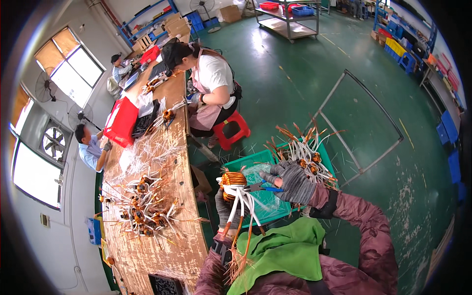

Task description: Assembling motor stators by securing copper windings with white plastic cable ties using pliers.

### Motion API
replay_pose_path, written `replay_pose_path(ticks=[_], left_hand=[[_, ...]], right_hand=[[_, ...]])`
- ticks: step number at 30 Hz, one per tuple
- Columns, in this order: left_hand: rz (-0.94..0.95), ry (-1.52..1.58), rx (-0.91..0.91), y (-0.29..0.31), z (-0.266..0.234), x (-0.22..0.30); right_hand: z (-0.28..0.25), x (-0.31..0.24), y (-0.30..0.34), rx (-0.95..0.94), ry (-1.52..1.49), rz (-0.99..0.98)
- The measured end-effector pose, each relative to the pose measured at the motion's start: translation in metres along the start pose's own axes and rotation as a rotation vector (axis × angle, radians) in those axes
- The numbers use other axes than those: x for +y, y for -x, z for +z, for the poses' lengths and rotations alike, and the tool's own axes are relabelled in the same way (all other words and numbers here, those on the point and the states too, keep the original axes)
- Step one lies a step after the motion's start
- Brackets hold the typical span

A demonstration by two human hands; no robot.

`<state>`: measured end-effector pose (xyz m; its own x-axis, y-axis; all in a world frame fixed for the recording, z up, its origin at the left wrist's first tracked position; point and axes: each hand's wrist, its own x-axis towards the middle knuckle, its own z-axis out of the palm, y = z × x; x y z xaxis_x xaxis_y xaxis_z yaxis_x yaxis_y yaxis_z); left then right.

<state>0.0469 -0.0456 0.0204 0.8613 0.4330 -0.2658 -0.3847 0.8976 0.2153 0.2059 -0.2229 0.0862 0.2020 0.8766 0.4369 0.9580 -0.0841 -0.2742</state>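
My left hand, in a dark grey glove, is closed round a copper-wound coil. White-sleeved leads hang from it and end in bare, frayed copper strands over my lap. In my right hand, gloved in grey, is a pair of blue-handled pliers. Their jaws are at the white leads close beneath the coil; whether they bite on a lead I cannot tell. Just beyond my right hand, a bundle of similar coils with white leads lies in a green crate.
A green crate with clear plastic scraps stands below my hands. The worn wooden bench on the left bears a heap of coils. A co-worker sits by a red stool farther along. A metal frame stands at right.
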Motion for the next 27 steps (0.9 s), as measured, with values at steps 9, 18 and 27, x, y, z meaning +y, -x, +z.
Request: replay_pose_path(ticks=[9,18,27], left_hand=[[-0.161,0.056,0.000,0.006,0.007,-0.001],[-0.062,0.055,0.052,0.000,-0.004,-0.004],[-0.165,0.077,0.087,0.000,0.010,-0.008]], right_hand=[[-0.003,0.019,-0.002,0.084,-0.050,-0.169],[0.004,0.021,0.011,-0.157,-0.142,0.043],[0.003,0.033,-0.004,0.030,-0.218,-0.164]])
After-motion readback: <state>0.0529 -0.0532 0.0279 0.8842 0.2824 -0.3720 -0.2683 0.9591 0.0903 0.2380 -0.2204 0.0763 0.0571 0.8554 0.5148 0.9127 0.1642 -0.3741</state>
